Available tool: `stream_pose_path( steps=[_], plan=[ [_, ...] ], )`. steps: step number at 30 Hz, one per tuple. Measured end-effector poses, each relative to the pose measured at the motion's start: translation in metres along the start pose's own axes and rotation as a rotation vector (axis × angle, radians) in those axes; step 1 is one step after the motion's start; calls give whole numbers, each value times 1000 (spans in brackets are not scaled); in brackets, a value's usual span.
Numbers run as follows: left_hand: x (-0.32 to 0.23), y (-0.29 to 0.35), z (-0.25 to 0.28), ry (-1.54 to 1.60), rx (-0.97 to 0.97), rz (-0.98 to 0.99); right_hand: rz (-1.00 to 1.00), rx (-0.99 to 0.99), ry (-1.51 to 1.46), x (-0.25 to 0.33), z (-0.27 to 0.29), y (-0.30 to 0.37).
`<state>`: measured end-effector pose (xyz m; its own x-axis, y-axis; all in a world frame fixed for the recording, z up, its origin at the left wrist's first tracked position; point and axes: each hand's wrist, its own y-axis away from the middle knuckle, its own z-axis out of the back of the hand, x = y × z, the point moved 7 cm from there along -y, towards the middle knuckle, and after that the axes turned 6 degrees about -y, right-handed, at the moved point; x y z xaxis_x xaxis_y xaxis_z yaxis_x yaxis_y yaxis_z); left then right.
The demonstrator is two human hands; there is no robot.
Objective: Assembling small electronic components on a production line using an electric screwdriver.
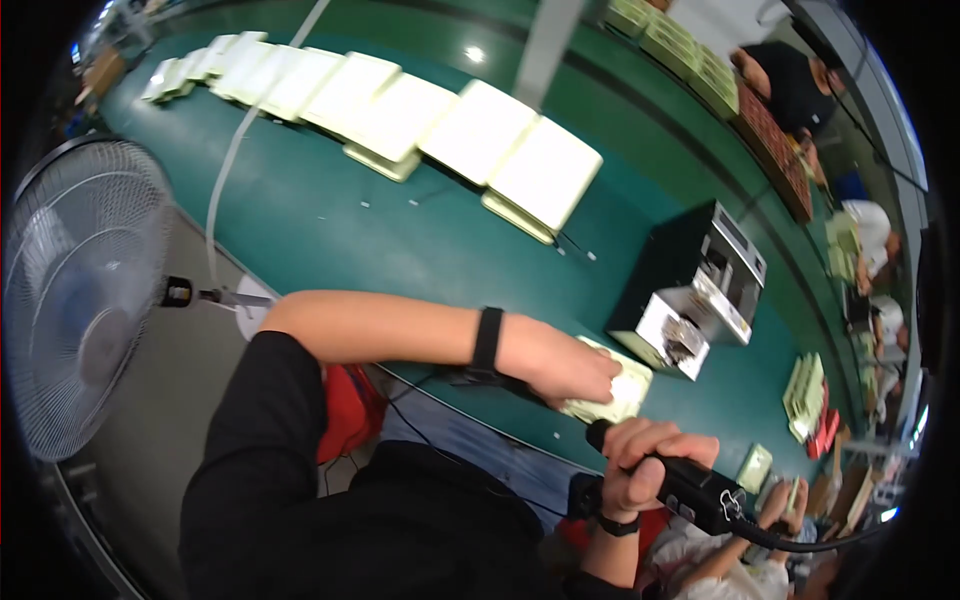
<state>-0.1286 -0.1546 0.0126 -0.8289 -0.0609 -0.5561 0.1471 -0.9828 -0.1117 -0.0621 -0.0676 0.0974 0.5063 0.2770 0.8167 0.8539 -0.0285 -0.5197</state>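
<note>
My right hand (650, 462) is wrapped round a black corded electric screwdriver (695, 491), its nose pointing up and left toward a pale green plastic housing (630, 388). That housing lies on the green work table near its front edge. My left hand (560, 366) rests on the housing with its fingers bent down, gripping it against the table. The fingertips are partly hidden. Just beyond the housing stands a black box-shaped machine (660, 260) with an open metal tray (683, 338) at its front.
A long row of pale plastic panels (545, 172) lies across the green table (400, 225). A fan (85, 300) stands at the left. Stacked pale parts (803, 397) are at the right, near a co-worker's hands (785, 505). Other people sit across the line.
</note>
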Motion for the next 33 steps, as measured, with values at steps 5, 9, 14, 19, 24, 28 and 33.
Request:
stream_pose_path(
  steps=[5,9,14,19,24,28,33],
  plan=[
    [-6,-7,-6,-54,45,-19,15,-48,-15,3,7,8],
    [-16,-1,-14,-98,20,-30,4,-4,-62,3,1,8],
    [-41,34,-23,-177,-198,82,69,65,-283,39,0,13],
    [-77,91,-14,-199,-259,384,93,166,-391,75,31,13],
    [-92,152,3,133,-324,796,4,-82,-436,53,74,23],
    [-25,249,67,-210,-871,1045,-41,-223,-424,46,86,37],
    [91,345,68,-442,-533,1776,-102,-203,-419,42,82,42]
  ],
)
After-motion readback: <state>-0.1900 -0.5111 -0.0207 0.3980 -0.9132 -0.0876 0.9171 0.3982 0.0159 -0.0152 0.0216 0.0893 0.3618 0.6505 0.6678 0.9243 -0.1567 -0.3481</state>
